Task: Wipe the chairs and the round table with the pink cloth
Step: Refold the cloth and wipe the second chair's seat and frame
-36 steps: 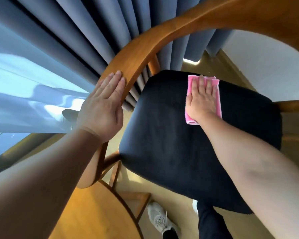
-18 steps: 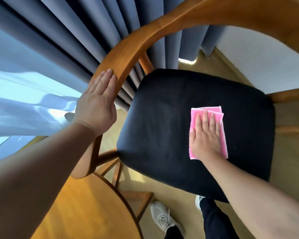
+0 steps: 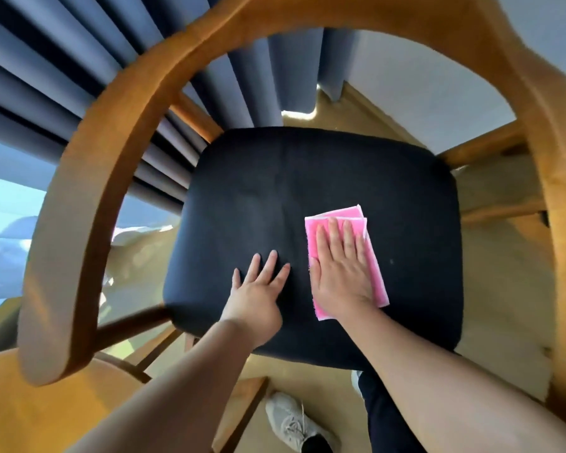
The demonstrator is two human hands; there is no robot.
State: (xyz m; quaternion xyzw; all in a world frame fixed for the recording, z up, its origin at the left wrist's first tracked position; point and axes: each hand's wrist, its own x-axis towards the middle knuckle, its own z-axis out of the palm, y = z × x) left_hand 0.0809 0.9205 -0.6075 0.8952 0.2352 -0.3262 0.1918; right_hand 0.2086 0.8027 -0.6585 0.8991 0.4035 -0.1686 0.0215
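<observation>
SEAT (image 3: 307, 178): black, on wooden chair (image 3: 89, 204) | CLOTH (image 3: 348, 214): pink, folded, flat on seat, right of its centre | RIGHT HAND (image 3: 343, 269): on cloth, fingers straight, pressing it down | LEFT HAND (image 3: 258, 292): on bare seat just left of cloth, fingers spread, holding nothing | COUNTER (image 3: 30, 413): near-left of seat

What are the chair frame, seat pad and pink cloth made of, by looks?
The chair frame looks like wood: honey-brown, smooth, soft sheen, likely varnished. The seat pad looks like black matte fabric, maybe suede-like; faint nap marks show. The pink cloth is probably microfibre: fuzzy edge, folded layers.
</observation>
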